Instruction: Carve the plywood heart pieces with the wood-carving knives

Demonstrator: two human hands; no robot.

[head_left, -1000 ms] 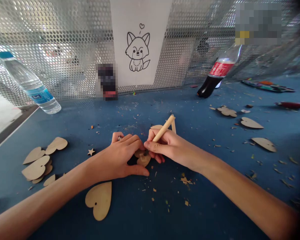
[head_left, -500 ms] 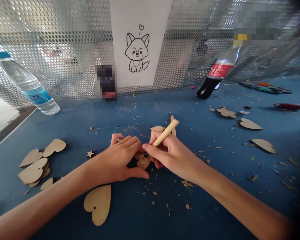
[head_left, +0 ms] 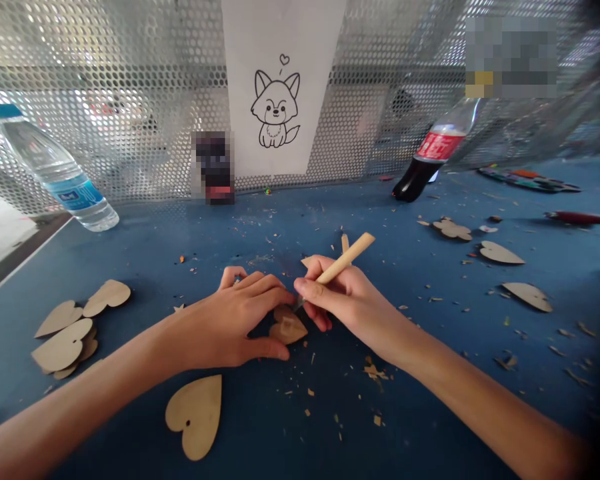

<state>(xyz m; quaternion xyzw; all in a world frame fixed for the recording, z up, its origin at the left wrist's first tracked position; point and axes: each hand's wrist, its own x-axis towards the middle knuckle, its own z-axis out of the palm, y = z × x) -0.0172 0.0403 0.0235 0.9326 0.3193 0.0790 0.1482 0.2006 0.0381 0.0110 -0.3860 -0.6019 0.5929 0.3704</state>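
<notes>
Working small brown wooden heart (head_left: 288,328) with pale round wooden-handled tool (head_left: 349,256), apparently. Heart on flat blue tabletop (head_left: 260,427) between hands. Right hand (head_left: 337,293) pinches tool, tip by heart. Left hand (head_left: 245,317) half-spread, bracketing heart; pressure can't tell. Next move likely calls for steady heart, tip clear of left fingers.
</notes>
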